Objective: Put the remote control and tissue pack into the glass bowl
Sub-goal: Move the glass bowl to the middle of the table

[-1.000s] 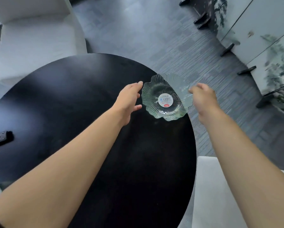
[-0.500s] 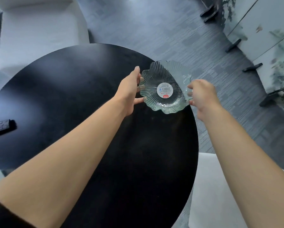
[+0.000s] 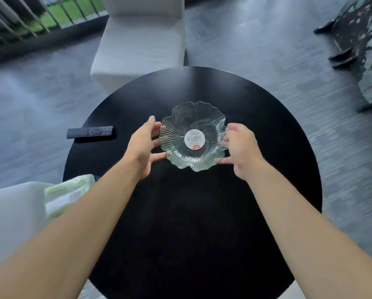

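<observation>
A clear ribbed glass bowl [image 3: 193,117] with a wavy rim and a round sticker in its bottom sits near the middle of the round black table [image 3: 256,190]. My left hand [image 3: 143,147] grips the bowl's left rim and my right hand [image 3: 241,149] grips its right rim. A black remote control [image 3: 90,132] lies flat at the table's left edge, well left of my left hand. A green and white tissue pack [image 3: 66,196] lies at the near left, partly off the table and partly behind my left forearm.
A white armchair [image 3: 139,39] stands just beyond the table's far edge. Another white seat [image 3: 10,223] is at the near left, under the tissue pack. Grey floor surrounds the table, and a patterned folding screen [image 3: 362,39] stands at the far right.
Both hands closed on the bowl's rim and brought it from the table's right edge to the middle. The view swung, so the remote and tissue pack are now in sight.
</observation>
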